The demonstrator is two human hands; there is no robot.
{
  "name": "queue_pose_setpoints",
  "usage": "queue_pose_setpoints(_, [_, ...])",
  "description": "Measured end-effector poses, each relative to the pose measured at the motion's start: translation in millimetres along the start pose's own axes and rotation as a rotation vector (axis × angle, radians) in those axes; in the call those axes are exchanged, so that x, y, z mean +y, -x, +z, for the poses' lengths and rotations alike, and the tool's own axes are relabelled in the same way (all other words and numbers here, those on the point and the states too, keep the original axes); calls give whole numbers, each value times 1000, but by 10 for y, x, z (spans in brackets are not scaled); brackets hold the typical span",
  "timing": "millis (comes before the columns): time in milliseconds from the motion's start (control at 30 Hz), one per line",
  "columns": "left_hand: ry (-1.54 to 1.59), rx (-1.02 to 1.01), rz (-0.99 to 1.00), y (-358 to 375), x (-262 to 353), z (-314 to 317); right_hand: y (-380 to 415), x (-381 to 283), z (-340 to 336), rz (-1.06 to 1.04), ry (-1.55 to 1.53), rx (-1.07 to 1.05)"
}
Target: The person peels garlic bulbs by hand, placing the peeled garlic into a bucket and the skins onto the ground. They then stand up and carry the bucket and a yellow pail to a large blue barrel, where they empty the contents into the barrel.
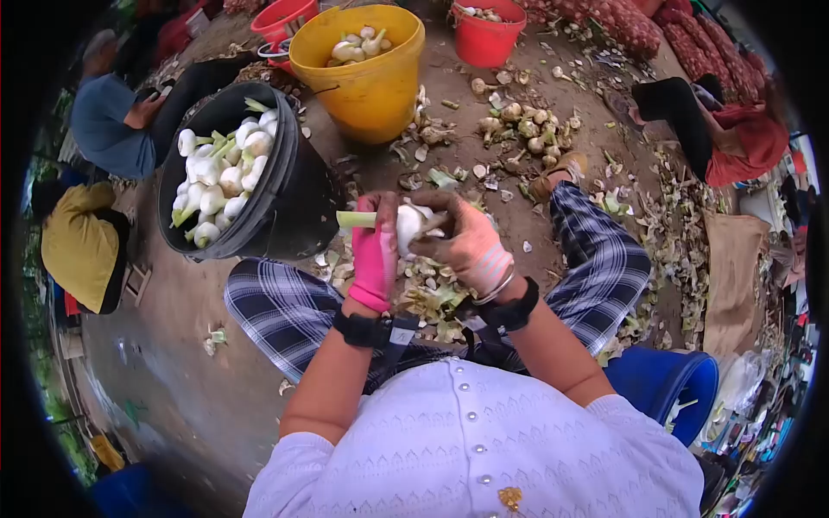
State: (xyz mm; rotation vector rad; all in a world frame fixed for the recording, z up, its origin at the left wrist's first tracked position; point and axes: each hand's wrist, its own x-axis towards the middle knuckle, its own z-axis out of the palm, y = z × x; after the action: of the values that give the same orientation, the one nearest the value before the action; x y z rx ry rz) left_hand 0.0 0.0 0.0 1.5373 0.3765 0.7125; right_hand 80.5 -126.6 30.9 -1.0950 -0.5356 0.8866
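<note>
A white garlic bulb (406, 229) with a cut green stem is held between my two hands, above my lap. My left hand (375, 250), in a pink glove with dirty fingertips, is closed around the stem side, and the stem end sticks out to the left. From the other side, my right hand (471, 242), in an orange glove, has its fingers closed on the bulb. Those fingers hide part of it. Below both hands lie loose peelings (436, 298). Left of my hands, a black bucket (298, 198) holds many peeled bulbs (220, 173).
Ahead stands a yellow bucket (354, 95) with bulbs, with a red bucket (488, 39) farther back. Unpeeled garlic (531, 129) lies on the ground. A blue bin (665, 380) stands by my right side. Other people sit left (112, 116) and right (747, 142).
</note>
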Motion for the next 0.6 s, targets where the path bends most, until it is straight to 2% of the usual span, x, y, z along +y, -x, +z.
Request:
queue_pose_setpoints(67, [86,12,-647,-46,55,-112,-93,-2,59,-161,641,131])
queue_pose_setpoints(100, [136,8,-696,145,-9,108,83,-69,-144,-102,679,137])
queue_pose_setpoints(167, [681,55,-590,152,-97,43,-56,27,-405,76,48,441])
queue_pose_setpoints(200, [630,87,-583,70,74,26,-175,18,-470,103,-50,574])
queue_pose_setpoints(233, [628,92,-591,70,44,27,-106,27,-496,133,-102,512])
queue_pose_setpoints(300, [488,199,-516,-8,-82,61,-30,74,-334,39,-74,166])
queue_pose_setpoints(333, [455,141,-434,-5,-125,87,-68,203,-259,-59,51,75])
queue_pose_setpoints(367, [425,89,-351,1,-166,113,-65,280,-165,-69,327,171])
queue_pose_setpoints(400, [361,82,-290,-56,-197,140,-119,240,-103,-54,457,251])
queue_pose_setpoints(433, [388,176,-240,-47,-240,235,-151,203,-63,-30,587,330])
queue_pose_setpoints(467, [410,268,-186,-35,-284,333,-203,297,-112,-89,352,353])
queue_pose_setpoints(500, [410,272,-192,-112,-138,334,-239,254,-179,-83,353,352])
queue_pose_setpoints(567, [643,85,-493,-234,41,238,-288,115,-384,209,-240,314])
queue_pose_setpoints(600, [716,48,-599,-266,-5,187,-359,155,-508,214,-471,341])
